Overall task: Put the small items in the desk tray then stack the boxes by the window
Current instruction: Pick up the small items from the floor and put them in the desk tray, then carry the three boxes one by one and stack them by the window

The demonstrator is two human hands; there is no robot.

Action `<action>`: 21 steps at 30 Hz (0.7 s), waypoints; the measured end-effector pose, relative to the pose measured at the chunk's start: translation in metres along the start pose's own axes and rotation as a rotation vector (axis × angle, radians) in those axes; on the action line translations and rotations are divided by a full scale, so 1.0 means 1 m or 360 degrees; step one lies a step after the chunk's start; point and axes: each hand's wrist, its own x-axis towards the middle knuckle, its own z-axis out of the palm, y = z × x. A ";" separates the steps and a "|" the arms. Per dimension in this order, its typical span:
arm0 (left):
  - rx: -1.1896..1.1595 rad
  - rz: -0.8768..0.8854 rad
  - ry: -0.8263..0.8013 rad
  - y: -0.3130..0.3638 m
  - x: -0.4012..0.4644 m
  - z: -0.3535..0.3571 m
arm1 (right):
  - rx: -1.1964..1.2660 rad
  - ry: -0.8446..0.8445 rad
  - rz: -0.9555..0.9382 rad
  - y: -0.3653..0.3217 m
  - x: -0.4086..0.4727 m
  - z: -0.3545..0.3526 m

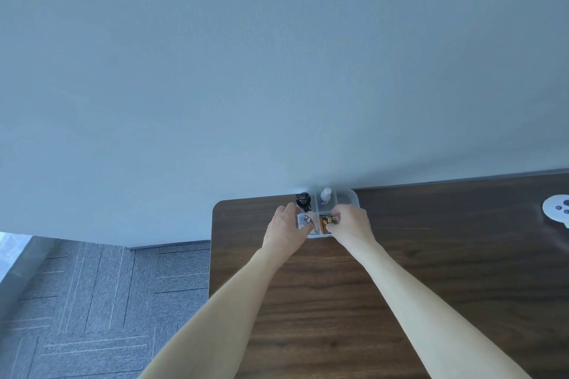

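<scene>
Reaching to the far corner of the desk point(400, 286), both hands work over the clear desk tray point(349, 195), which sits in the centre of the frame against the wall. The right hand point(351, 224) pinches a small brass-coloured item point(327, 220) w/ curled fingers, just above the tray's near right compartment; the item lies directly left of this hand, so the right hand is the nearer one for the drop. Its long axis cannot be told, too small. The left hand point(284, 231) is curled at the near left compartment, touching or holding a small metal piece point(308, 219); which of the two is unclear, approx. half is hidden by the fingers. A black object point(303, 200) and a small white bottle point(325, 195) stand in the far compartments. A white round thing point(557, 208) is cut off at the right edge. No boxes are in view, and the window shows only as a bright strip at the lower left.
</scene>
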 end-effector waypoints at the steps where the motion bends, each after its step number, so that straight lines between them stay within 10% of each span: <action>1: 0.0013 -0.0005 -0.0001 -0.002 -0.001 -0.001 | 0.0001 0.0017 -0.0016 0.000 -0.001 -0.001; 21: 0.0552 -0.0222 -0.0067 -0.067 -0.124 -0.061 | -0.0312 -0.0499 -0.0565 -0.053 -0.083 0.012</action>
